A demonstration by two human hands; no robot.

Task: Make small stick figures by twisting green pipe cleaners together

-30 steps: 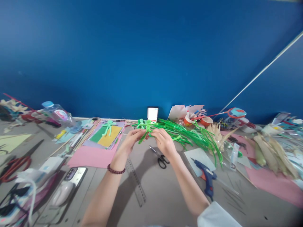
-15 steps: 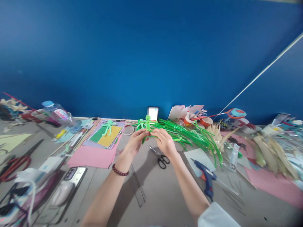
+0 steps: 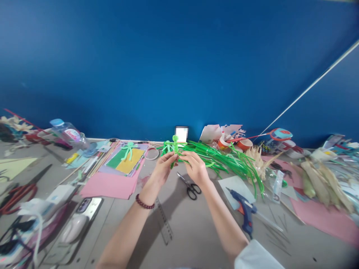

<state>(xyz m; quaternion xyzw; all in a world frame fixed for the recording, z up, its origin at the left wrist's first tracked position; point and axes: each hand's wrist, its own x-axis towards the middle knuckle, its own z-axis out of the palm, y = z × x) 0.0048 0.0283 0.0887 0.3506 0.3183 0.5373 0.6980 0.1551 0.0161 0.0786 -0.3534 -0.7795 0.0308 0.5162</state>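
Observation:
Between my fingertips is a small green pipe-cleaner figure (image 3: 175,144), upright, with a round head and a twisted body. My left hand (image 3: 165,166) pinches its lower part from the left. From the right, my right hand (image 3: 194,165) has its fingers closed on the same figure near the legs. My fingers hide part of the figure's lower end. Behind it lie loose green pipe cleaners (image 3: 238,164) in a long bundle. Another pipe-cleaner figure (image 3: 128,150) rests on coloured sheets to the left. Black-handled scissors (image 3: 192,190) lie on the table below my hands.
A clear ruler (image 3: 164,222) lies between my forearms. To the right are a blue glue gun (image 3: 244,211) and dried husks (image 3: 322,183). Pink paper (image 3: 109,185), a phone (image 3: 89,207), red-handled scissors (image 3: 19,198) and a plastic bottle (image 3: 68,134) sit on the left. A blue wall (image 3: 179,74) stands behind.
My left hand and wrist have shifted slightly to the right, and the figure's lower end has moved with the fingers. Both hands keep hold of it; the table things stay put.

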